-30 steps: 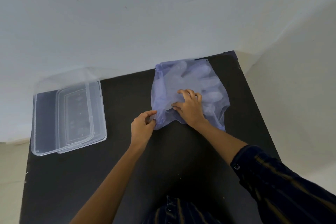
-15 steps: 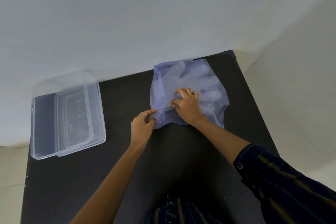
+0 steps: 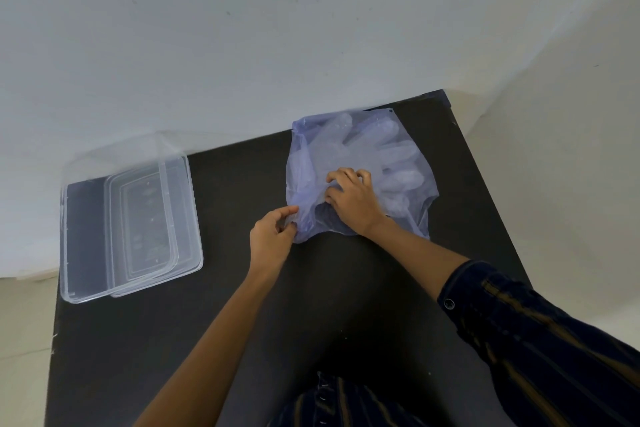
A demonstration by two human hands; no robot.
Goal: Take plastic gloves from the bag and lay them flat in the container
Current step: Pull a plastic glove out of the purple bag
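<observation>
A thin bluish plastic bag (image 3: 304, 166) lies at the back right of the black table (image 3: 214, 340). Clear plastic gloves (image 3: 394, 156) show through it, fingers pointing away from me. My left hand (image 3: 272, 239) pinches the bag's near left edge at its mouth. My right hand (image 3: 353, 199) rests on the bag's near middle, its fingers curled into the plastic at the opening; I cannot tell whether it grips bag or glove. A clear rectangular container (image 3: 83, 239) sits at the table's left edge.
A clear lid (image 3: 152, 218) lies overlapping the container's right side. White walls (image 3: 242, 45) run right behind the table and along its right edge. My dark striped sleeve (image 3: 540, 329) crosses the lower right.
My right hand's fingers have bunched up more plastic at the bag's mouth, lifting it slightly. My left hand keeps its pinch on the edge. The view has shifted a little.
</observation>
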